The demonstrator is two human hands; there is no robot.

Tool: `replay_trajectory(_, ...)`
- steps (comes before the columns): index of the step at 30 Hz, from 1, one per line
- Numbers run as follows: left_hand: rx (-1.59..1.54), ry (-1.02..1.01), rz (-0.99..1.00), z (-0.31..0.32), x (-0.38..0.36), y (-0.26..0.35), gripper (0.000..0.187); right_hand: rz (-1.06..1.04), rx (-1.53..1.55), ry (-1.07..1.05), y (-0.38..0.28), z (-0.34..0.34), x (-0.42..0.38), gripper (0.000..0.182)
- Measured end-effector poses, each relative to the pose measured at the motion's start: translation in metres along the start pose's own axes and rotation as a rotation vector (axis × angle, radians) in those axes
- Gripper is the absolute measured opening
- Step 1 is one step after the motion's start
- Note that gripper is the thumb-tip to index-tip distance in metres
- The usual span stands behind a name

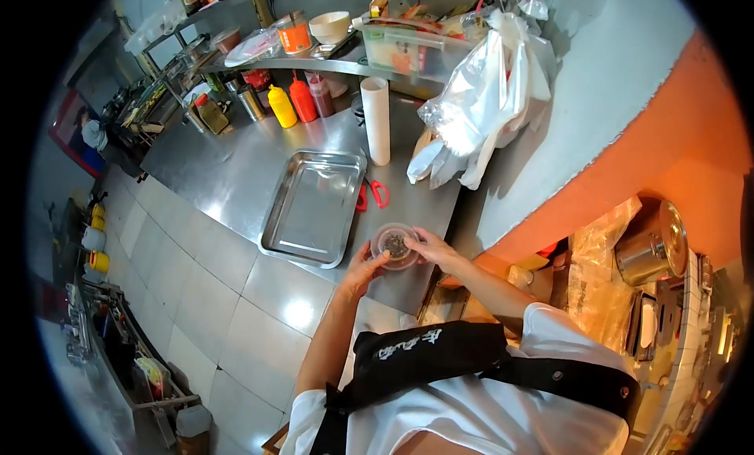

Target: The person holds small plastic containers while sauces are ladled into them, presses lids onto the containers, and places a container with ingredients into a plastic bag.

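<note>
Between my two hands is a small round clear plastic tub (397, 241) with dark bits inside, over the front part of the steel counter (236, 172). My left hand (367, 266) grips its left side, the thumb at the rim. On the other side, my right hand (428, 247) holds it with the thumb reaching over the rim. What the dark bits are is too small to tell. Just beyond lies a shallow steel tray (314, 208) with bare metal showing. Red-handled scissors (377, 194) rest beside it, partly hidden at the tray's edge.
Behind stand a white paper roll (376, 121), yellow (282, 106) and red (301, 98) squeeze bottles. White plastic bags (495, 94) hang at the right wall. A shelf (314, 62) holds bowls and a plastic bin (416, 51). Another person (102, 137) is far left; a steel pot (650, 241) stands right.
</note>
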State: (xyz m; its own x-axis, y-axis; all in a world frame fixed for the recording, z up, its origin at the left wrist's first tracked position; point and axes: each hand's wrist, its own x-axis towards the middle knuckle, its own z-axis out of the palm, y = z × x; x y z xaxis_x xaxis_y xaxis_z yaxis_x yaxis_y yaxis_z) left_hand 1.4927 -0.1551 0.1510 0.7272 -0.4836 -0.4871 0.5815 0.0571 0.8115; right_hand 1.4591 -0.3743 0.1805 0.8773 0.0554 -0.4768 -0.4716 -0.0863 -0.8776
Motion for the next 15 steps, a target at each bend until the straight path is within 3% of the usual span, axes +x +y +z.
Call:
replay_trajectory(1, 0.013, 0.052, -0.007, -0.003, -0.005, -0.006, 0.104, -0.077, -0.066, 0.047, 0.010, -0.001, 0.007, 0.078)
replay_trajectory(3, 0.058, 0.124, 0.008, -0.007, -0.008, -0.008, 0.106, -0.285, -0.485, 0.351, 0.008, -0.009, 0.003, 0.078)
replay_trajectory(6, 0.109, 0.292, 0.142, -0.019, -0.044, 0.004, 0.078, -0.703, -0.912, 0.751, -0.076, -0.019, -0.029, 0.080)
replay_trajectory(7, 0.112, 0.365, 0.225, -0.040, -0.050, -0.001, 0.070, -0.756, -1.005, 0.829, -0.106, -0.025, -0.033, 0.081)
replay_trajectory(9, 0.162, 0.718, 0.427, -0.073, -0.055, -0.001, 0.059, -0.830, -1.256, 0.985, -0.162, -0.039, -0.030, 0.078)
replay_trajectory(12, 0.263, 1.163, 0.467, -0.143, -0.013, -0.007, 0.066, -0.850, -1.655, 1.187, -0.212, -0.069, 0.008, 0.070)
replay_trajectory(15, -0.338, 0.648, -0.042, -0.168, -0.021, 0.038, 0.061, -0.837, -1.748, 1.197, -0.239, -0.097, 0.034, 0.036)
